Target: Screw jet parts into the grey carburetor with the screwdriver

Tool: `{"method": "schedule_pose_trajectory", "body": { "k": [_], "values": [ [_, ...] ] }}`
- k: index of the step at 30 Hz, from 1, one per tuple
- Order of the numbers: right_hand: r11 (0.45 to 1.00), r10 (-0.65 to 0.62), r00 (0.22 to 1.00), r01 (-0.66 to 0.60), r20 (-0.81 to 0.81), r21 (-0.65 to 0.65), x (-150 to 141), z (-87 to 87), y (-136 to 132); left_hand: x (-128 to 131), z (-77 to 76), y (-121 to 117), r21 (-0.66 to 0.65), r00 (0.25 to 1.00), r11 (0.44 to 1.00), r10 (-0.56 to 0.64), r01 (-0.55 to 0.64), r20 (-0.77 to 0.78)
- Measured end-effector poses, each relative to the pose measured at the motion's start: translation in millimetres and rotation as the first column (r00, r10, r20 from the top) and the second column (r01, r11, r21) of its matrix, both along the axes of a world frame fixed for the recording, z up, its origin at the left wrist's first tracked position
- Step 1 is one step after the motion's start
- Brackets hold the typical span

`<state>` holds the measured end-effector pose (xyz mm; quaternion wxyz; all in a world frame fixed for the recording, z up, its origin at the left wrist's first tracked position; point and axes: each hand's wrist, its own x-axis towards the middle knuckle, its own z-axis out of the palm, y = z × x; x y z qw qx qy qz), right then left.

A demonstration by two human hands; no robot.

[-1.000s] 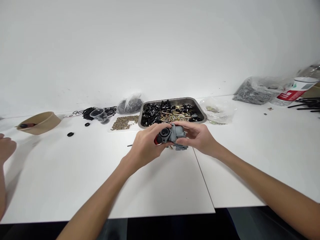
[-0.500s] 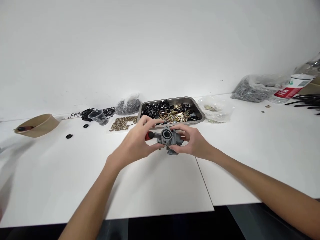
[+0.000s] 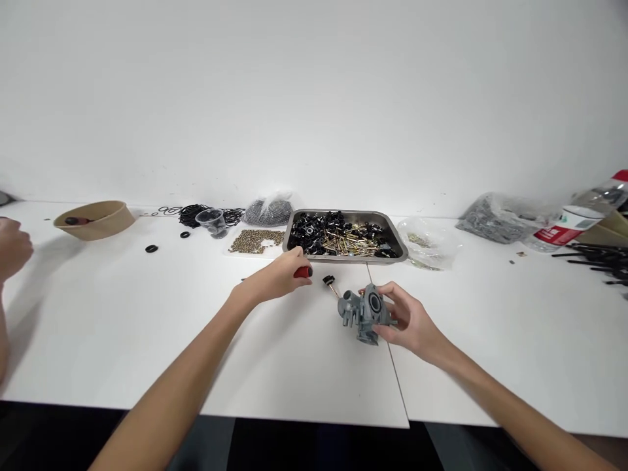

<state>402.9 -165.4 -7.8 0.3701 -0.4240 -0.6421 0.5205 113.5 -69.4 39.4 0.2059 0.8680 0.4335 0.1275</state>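
Observation:
My right hand [image 3: 405,320] grips a grey metal carburetor [image 3: 363,317] from its right side, thumb and fingers around the body, with its round bore facing me. My left hand [image 3: 282,275] is closed round a screwdriver [image 3: 303,271] with a red and black handle, apart from the carburetor; most of the tool is hidden by the hand. Between the two hands, a brass-coloured rod with a black head [image 3: 329,280] is beside the carburetor's upper left; I cannot tell whether it touches it.
Behind my hands stands a metal tray [image 3: 343,259] of black parts and brass rods. Left of it are small brass pieces [image 3: 255,241], a plastic cup [image 3: 212,224], black rings [image 3: 152,248] and a tan container [image 3: 95,222]. Bags and a bottle [image 3: 569,226] stand right. Another person's hand [image 3: 14,248] is far left.
My left hand has let go of the carburetor and moved left with the screwdriver. My right hand has brought the carburetor down and right. Another person's hand has come into view.

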Motion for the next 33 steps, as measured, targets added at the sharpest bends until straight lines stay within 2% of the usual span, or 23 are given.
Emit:
{"method": "schedule_pose_trajectory", "body": {
  "k": [4, 8, 13, 16, 18, 20, 22, 23, 25, 27, 31, 33],
  "values": [
    [1.000, 0.000, 1.000, 0.000, 0.007, -0.020, 0, -3.4, -3, 5, -15.4, 3, 0.066, 0.999, 0.997, -0.028, 0.030, -0.032],
    [1.000, -0.010, 1.000, 0.010, 0.004, -0.030, 0, -5.0, -2, 12, -24.4, 4, 0.167, 0.988, 0.985, -0.015, 0.041, -0.156],
    [0.995, -0.056, 0.998, 0.058, -0.027, 0.079, 0, -10.3, -6, 16, -28.5, 3, 0.264, 0.955, 0.961, -0.003, 0.085, -0.297],
    [0.979, -0.068, 0.997, 0.075, -0.043, 0.188, -4, -12.4, -9, 19, -25.9, -1, 0.310, 0.963, 0.948, 0.009, 0.077, -0.268],
    [0.955, -0.086, 0.995, 0.095, -0.046, 0.281, -7, -13.4, -11, 23, -21.2, -8, 0.316, 0.992, 0.947, -0.013, 0.052, -0.125],
    [0.918, -0.098, 0.994, 0.111, -0.054, 0.381, -10, -14.7, -12, 30, -15.1, -17, 0.220, 0.993, 0.975, -0.054, 0.030, 0.101],
    [0.872, -0.097, 0.993, 0.121, -0.074, 0.474, -11, -16.4, -12, 38, -10.0, -27, 0.015, 0.949, 0.998, -0.059, 0.057, 0.311],
    [0.850, -0.094, 0.992, 0.125, -0.086, 0.512, -12, -17.3, -13, 42, -8.3, -32, -0.100, 0.920, 0.991, -0.044, 0.090, 0.390],
    [0.805, -0.089, 0.990, 0.138, -0.112, 0.577, -12, -18.6, -13, 49, -7.6, -38, -0.303, 0.862, 0.937, 0.005, 0.173, 0.507],
    [0.764, -0.093, 0.987, 0.154, -0.128, 0.626, -13, -19.1, -13, 54, -9.8, -41, -0.443, 0.799, 0.857, 0.065, 0.262, 0.597],
    [0.695, -0.098, 0.989, 0.147, -0.109, 0.704, -13, -18.8, -12, 60, -16.4, -44, -0.583, 0.685, 0.699, 0.182, 0.415, 0.706],
    [0.656, -0.089, 0.993, 0.117, -0.078, 0.745, -13, -19.6, -11, 61, -17.9, -45, -0.599, 0.645, 0.652, 0.215, 0.465, 0.734]
  ]
}}
